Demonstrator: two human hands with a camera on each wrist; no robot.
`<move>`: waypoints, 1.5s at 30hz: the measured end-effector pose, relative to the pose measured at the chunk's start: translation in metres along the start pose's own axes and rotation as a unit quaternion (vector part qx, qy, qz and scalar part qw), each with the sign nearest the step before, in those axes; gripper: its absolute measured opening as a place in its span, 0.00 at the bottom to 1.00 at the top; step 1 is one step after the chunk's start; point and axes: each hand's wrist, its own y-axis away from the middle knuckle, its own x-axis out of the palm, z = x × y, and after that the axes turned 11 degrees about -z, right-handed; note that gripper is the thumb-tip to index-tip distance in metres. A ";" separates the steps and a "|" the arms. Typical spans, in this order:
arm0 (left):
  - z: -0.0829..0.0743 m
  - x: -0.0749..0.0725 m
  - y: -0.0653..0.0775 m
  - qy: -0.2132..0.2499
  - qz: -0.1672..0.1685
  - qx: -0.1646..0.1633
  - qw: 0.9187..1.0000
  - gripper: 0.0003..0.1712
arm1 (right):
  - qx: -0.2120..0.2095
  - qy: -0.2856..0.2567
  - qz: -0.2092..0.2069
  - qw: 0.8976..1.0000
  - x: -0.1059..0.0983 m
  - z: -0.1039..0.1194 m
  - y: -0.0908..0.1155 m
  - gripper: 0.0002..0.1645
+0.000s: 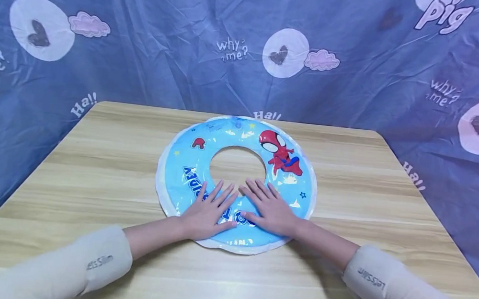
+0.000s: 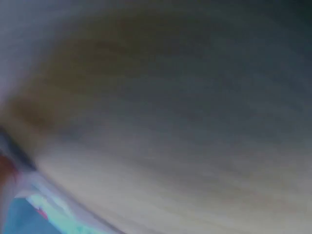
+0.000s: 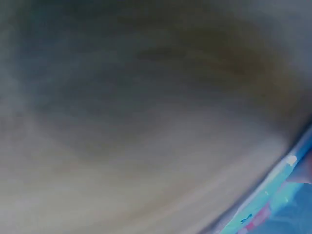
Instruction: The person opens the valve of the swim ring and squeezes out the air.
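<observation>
A light-blue swim ring (image 1: 183, 151) with a white rim lies on the wooden table, printed with a red and blue cartoon figure at its upper right and blue lettering along its lower left. My left hand (image 1: 209, 214) rests on the near left part of the ring, fingers straight and spread. On the near right part lies my right hand (image 1: 272, 210), its fingers also spread, with some tips reaching the edge of the centre hole. Each wrist view is mostly blurred tabletop; a strip of the swim ring (image 2: 63, 214) shows in the left one, another stretch of the ring (image 3: 253, 204) in the right.
The wooden table (image 1: 91, 164) extends around the ring on all sides. Behind it hangs a creased blue cloth (image 1: 178, 66) with printed words, hearts and clouds. Light sleeves (image 1: 103, 261) cover both forearms.
</observation>
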 end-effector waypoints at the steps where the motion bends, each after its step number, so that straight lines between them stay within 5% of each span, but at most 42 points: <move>1: -0.001 0.003 0.001 -0.009 0.001 0.001 1.000 0.44 | 0.001 0.007 0.000 1.000 0.003 0.001 0.002 0.43; 8: 0.000 0.007 -0.001 0.000 -0.003 -0.001 1.000 0.44 | 0.012 0.011 -0.002 1.000 0.008 -0.001 0.004 0.42; 12: 0.002 -0.001 -0.003 0.058 0.000 -0.019 0.998 0.43 | 0.026 -0.037 -0.005 0.999 0.003 -0.003 0.002 0.41; 17: 0.016 -0.019 -0.016 0.124 -0.074 -0.073 0.987 0.40 | 0.104 -0.124 -0.069 0.984 -0.009 -0.014 -0.008 0.37; 21: 0.052 -0.020 -0.036 0.049 -0.130 -0.112 0.984 0.40 | 0.173 -0.046 -0.138 0.974 -0.014 -0.035 -0.027 0.41; 24: 0.085 -0.013 -0.049 -0.013 -0.137 -0.155 0.978 0.43 | 0.233 0.024 -0.142 0.962 -0.012 -0.054 -0.039 0.46; 30: 0.122 -0.003 -0.047 -0.017 -0.090 -0.247 0.965 0.48 | 0.318 0.075 -0.065 0.943 0.000 -0.076 -0.040 0.53; 45: 0.125 -0.003 -0.044 0.006 -0.020 -0.264 0.964 0.40 | 0.329 0.040 -0.018 0.943 0.001 -0.081 -0.039 0.42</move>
